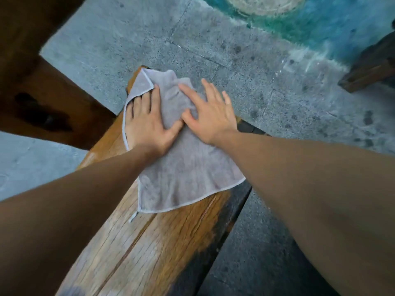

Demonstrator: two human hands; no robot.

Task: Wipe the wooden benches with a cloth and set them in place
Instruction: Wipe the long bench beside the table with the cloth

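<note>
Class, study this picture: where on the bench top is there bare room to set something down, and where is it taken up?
Free: the bare wood of the bench nearer the camera, below the cloth's hem, between the forearms. Crowded: the far end, where the left hand and right hand press flat on the cloth.

Underfoot lies a grey stone floor (224,50), speckled and scored with thin joints. A blue-green painted patch (333,24) spreads across its far side. Dark wooden furniture (32,71) stands at the left, another dark wooden piece (372,67) at the right edge.
</note>
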